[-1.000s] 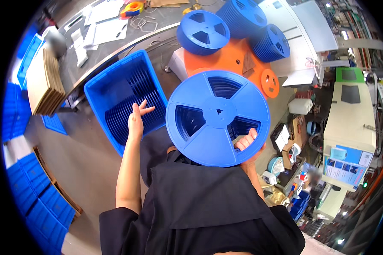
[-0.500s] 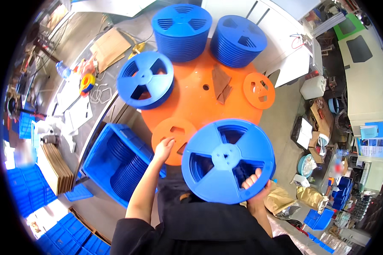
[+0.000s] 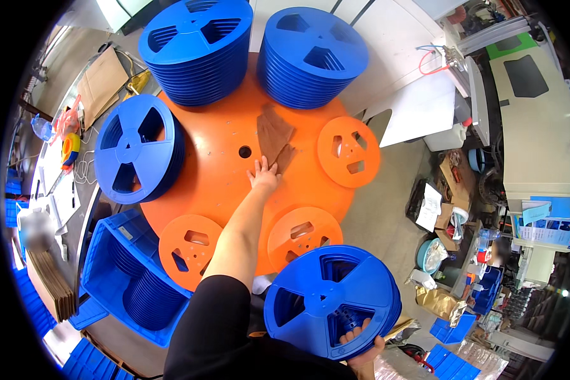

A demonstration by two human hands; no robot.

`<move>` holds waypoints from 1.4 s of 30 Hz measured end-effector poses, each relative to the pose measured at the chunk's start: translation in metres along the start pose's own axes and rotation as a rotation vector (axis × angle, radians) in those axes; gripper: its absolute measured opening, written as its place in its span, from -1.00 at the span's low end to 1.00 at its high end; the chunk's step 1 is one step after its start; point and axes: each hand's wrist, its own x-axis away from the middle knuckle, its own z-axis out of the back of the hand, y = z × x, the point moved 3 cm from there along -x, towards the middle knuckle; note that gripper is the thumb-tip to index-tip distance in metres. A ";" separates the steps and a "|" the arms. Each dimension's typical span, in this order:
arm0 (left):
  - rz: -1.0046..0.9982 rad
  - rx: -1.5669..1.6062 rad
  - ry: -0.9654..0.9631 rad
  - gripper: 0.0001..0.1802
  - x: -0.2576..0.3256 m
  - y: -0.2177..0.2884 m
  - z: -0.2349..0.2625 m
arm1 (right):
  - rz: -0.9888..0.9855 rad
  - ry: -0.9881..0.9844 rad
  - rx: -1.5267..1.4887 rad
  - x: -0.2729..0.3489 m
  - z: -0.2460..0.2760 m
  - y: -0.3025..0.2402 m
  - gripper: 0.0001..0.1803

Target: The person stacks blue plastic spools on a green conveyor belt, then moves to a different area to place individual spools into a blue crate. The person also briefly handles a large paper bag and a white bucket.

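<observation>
Here the fingers of the right hand [image 3: 361,345] hook through a cut-out window of a stack of blue reels [image 3: 331,301], gripping the rim near the lower edge of the view; the stack is held off the orange tabletop [image 3: 221,171], below its near edge and close to the body. The left hand [image 3: 264,177] lies stretched out flat on the tabletop, fingers spread and released, their tips touching a brown sheet of paper or card [image 3: 273,136] that lies near the centre hole.

The reels look like moulded plastic — stiff, thin-flanged, probably light one by one, but several together likely have some weight and smooth faces that could slide against each other. The spokes and window edges seem the surest hold, as the right hand has it; a grip on the outer flange alone would probably let the stack fan apart. The brown sheet looks thin and limp, best pinched at an edge.

Outward from the hands: two small orange reels [image 3: 303,231] lie at the near edge, a third [image 3: 348,151] to the right. Another stack of blue reels [image 3: 136,149] sits at the left, two taller stacks [image 3: 196,38] at the far side. A blue crate [image 3: 117,278] beside the tabletop holds reels on edge. Flat brown cardboard [image 3: 104,82] lies at the left; a white rectangular label [image 3: 430,206] and pale blue signs [image 3: 554,228] show at the right.
</observation>
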 end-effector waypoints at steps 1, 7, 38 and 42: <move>-0.041 -0.014 0.034 -0.47 -0.016 -0.013 -0.020 | -0.006 0.031 0.010 0.000 0.001 -0.001 -0.60; -0.123 1.066 0.197 -0.80 0.082 -0.020 0.048 | -0.029 -0.044 0.024 -0.002 -0.022 0.004 -0.60; -0.534 0.701 0.734 -0.46 0.651 -0.316 0.083 | -0.556 -0.772 0.415 0.257 -0.170 0.313 -0.52; -0.620 0.930 0.556 -0.48 0.722 -0.335 0.052 | -0.476 -0.755 0.437 0.263 -0.170 0.325 -0.56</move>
